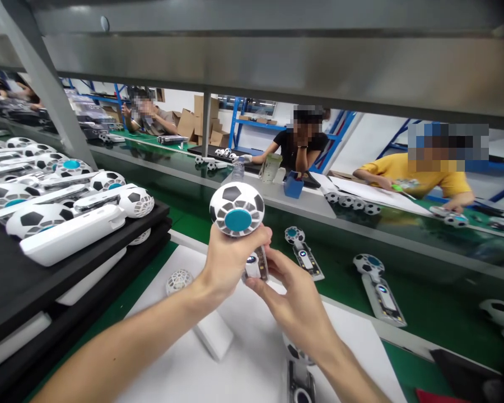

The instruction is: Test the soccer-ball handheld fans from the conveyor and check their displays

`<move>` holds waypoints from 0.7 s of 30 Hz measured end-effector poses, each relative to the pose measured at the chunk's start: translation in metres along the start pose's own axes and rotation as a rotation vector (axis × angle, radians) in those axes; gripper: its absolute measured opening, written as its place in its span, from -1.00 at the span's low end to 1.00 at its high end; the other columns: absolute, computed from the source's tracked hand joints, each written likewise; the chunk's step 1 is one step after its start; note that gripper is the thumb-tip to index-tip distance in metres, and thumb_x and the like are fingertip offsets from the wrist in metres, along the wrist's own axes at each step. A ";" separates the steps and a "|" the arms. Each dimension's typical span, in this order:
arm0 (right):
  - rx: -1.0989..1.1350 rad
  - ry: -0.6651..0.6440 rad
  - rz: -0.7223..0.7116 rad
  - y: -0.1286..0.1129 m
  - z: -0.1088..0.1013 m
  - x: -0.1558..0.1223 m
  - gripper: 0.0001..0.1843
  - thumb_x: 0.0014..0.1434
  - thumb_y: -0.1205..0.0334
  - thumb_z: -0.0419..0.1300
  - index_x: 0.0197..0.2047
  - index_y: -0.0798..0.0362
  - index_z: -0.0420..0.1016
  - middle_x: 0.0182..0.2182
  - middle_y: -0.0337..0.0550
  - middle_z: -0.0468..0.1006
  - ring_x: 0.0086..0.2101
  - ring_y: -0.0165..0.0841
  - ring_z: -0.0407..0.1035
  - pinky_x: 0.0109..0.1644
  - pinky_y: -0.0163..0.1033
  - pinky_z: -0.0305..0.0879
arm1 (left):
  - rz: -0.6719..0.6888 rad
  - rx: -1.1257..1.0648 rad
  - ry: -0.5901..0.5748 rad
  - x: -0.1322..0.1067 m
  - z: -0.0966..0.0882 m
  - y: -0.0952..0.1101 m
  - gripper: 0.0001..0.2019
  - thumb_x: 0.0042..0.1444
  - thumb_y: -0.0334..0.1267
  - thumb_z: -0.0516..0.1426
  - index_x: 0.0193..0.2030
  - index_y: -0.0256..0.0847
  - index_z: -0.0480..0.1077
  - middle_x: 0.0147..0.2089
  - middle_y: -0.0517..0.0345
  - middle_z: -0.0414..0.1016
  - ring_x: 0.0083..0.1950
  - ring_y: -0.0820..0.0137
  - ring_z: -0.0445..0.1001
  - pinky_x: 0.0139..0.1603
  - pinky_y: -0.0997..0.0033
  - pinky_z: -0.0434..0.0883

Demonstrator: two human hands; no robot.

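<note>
In front of me I hold up a handheld fan [237, 208] whose round head is patterned like a soccer ball, with a teal disc in its grille. My left hand [223, 258] wraps around it just below the head. The fingers of my right hand [292, 285] grip the lower, see-through handle, where a white part and circuit parts show. Below my hands, a white fan [214, 333] lies on the white sheet [163, 369], partly hidden by my left forearm. Another fan [300, 383] with a clear handle lies by my right forearm.
Stacked black foam trays [151, 224] with many soccer-ball fans [79, 224] stand at left. More fans [380, 288] lie on the green conveyor belt [428, 280] ahead. Co-workers [306, 137] sit across the line. A metal beam [252, 56] runs overhead.
</note>
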State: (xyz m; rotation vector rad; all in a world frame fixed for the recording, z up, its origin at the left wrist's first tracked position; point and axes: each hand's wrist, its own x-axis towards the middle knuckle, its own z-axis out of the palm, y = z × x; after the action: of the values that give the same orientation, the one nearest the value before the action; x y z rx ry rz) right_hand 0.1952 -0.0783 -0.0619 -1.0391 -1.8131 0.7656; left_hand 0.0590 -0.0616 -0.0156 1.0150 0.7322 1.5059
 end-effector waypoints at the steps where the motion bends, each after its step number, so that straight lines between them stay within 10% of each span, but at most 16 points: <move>1: -0.002 0.000 0.002 -0.002 -0.001 0.000 -0.59 0.21 0.27 0.30 0.12 -0.04 0.42 -0.04 -0.18 0.58 -0.05 -0.24 0.51 0.07 -0.14 0.47 | 0.006 0.001 -0.018 0.000 -0.001 -0.001 -0.86 -0.05 -0.30 0.25 -0.52 -0.26 0.38 -0.50 0.21 0.36 -0.46 0.45 0.37 -0.45 0.43 0.39; 13: -0.300 0.188 -0.210 0.000 0.012 -0.013 -0.66 0.25 0.37 0.17 0.09 0.06 0.34 -0.15 -0.09 0.56 -0.17 -0.24 0.50 -0.16 -0.17 0.48 | 0.081 -0.004 -0.023 -0.009 0.000 -0.009 -0.91 0.03 -0.34 0.24 -0.42 -0.22 0.40 -0.46 0.20 0.40 -0.39 0.37 0.41 -0.40 0.35 0.43; 21: 0.015 -0.069 -0.064 -0.003 -0.003 0.001 -0.58 0.25 0.28 0.27 0.16 -0.01 0.37 0.02 -0.14 0.57 -0.04 -0.23 0.51 0.07 -0.14 0.46 | -0.027 0.032 -0.040 0.000 -0.002 0.010 -0.86 -0.04 -0.33 0.26 -0.51 -0.25 0.38 -0.51 0.20 0.38 -0.44 0.41 0.40 -0.42 0.40 0.40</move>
State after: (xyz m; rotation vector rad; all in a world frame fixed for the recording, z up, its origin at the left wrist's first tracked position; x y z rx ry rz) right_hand 0.1965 -0.0785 -0.0582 -0.9506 -1.8871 0.7833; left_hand 0.0525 -0.0634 -0.0077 1.0526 0.7414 1.4508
